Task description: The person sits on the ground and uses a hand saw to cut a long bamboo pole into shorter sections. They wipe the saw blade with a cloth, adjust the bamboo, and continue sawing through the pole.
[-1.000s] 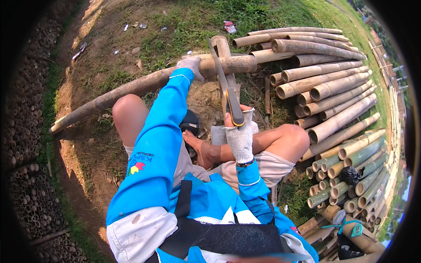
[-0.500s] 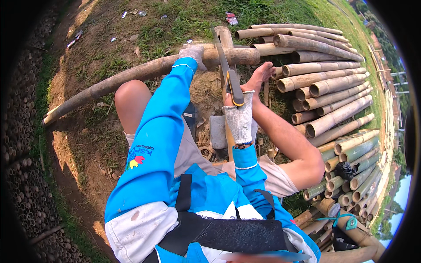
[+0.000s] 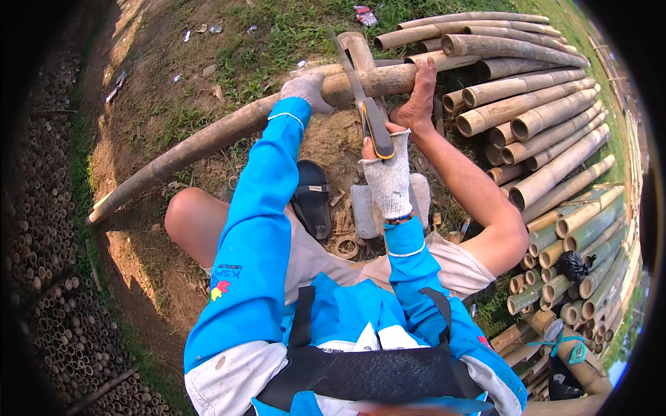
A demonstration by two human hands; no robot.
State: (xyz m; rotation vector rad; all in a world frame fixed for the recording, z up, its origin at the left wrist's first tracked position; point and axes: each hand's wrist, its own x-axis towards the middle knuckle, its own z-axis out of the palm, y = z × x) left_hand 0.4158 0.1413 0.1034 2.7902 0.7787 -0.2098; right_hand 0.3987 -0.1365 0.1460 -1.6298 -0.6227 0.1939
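Note:
A long brown bamboo pole (image 3: 208, 142) slants from the lower left up to the far middle, where it lies against a short upright bamboo post (image 3: 357, 52). My left hand (image 3: 307, 91), in a pale knit glove, is wrapped over the pole. My right hand (image 3: 388, 173), in a white glove with bare fingertips, grips a handsaw (image 3: 377, 128) by its black and yellow handle. The saw's blade points away from me and crosses the pole, right of my left hand. Whether its teeth touch the bamboo I cannot tell. My bare right foot (image 3: 418, 100) presses against the pole's right end.
Cut bamboo poles (image 3: 527, 90) are stacked on the right, with a black plastic bag (image 3: 572, 265) among them. A dark sandal (image 3: 312, 200), a grey block (image 3: 363, 208) and bamboo offcuts lie between my legs. More bamboo (image 3: 69, 326) is piled along the far left.
My right foot has moved up against the pole's end. The view has shifted slightly, and the sandal shows more fully. Both hands keep their holds on the pole and handsaw.

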